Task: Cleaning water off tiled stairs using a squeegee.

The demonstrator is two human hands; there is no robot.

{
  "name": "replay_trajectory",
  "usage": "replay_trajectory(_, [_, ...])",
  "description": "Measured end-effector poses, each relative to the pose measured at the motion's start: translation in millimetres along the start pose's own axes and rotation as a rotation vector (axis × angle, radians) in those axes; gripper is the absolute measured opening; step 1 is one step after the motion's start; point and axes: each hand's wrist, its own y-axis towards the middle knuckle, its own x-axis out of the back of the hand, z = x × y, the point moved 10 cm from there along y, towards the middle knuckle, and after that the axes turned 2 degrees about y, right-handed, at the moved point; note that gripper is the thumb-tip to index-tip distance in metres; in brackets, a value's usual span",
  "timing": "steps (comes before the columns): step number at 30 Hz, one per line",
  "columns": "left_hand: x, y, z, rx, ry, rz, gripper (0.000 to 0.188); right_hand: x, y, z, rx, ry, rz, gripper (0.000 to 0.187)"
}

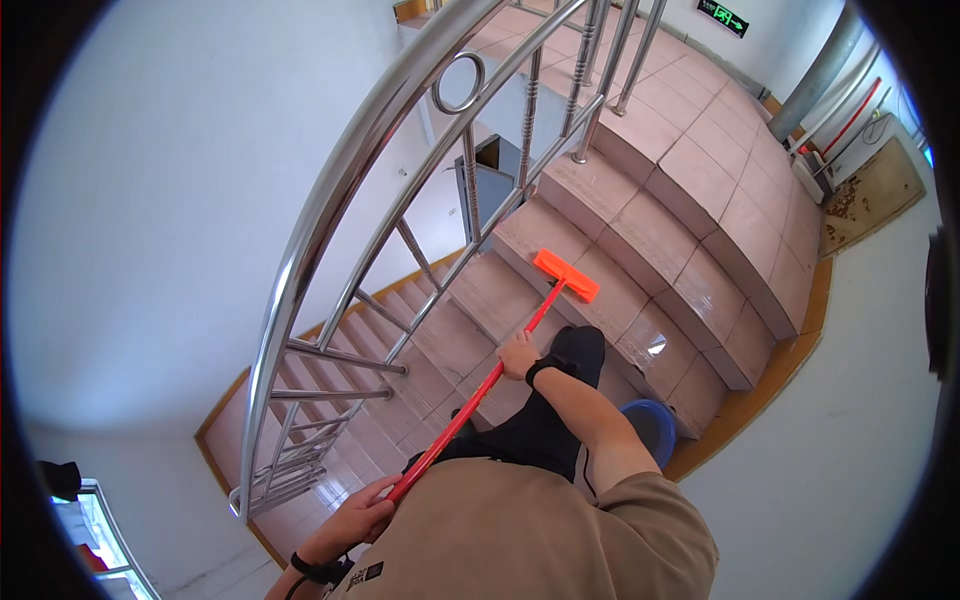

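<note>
A mop with a long red pole (460,414) slants across my body, up to its flat orange head (567,275), which rests on a stair tread. My right hand (519,355) wraps round the pole partway along, nearer the head. Low at my left side, my left hand (366,513) grips the pole near its rear end. Pinkish tiled steps (625,315) lie under and around the mop head. My bent knee in dark trousers (588,350) is just beside the pole.
A shiny metal railing (300,265) curves along my left, with a lower flight (350,372) beyond it. A blue round container (657,425) stands by my right arm, partly hidden. On the upper landing, long poles (852,122) lean near a stained board (872,197).
</note>
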Motion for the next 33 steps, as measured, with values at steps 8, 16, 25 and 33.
replay_trajectory(8, [-14, -1, -29, 0.013, 0.104, 0.059, 0.054, 15, -14, -18, -0.065, 0.178, -0.118, 0.039])
replay_trajectory(16, [-13, 73, -61, -0.067, 0.071, 0.063, 0.058, 184, -114, 80, 0.325, 0.956, -0.259, 0.04])
replay_trajectory(25, [-23, 101, -83, -0.054, 0.108, 0.131, 0.058, 383, -284, 122, 1.248, 1.63, -0.287, 0.021])
replay_trajectory(33, [-8, 68, -49, -0.05, 0.018, 0.168, 0.057, 451, -329, 168, 1.573, 1.879, -0.081, 0.032])
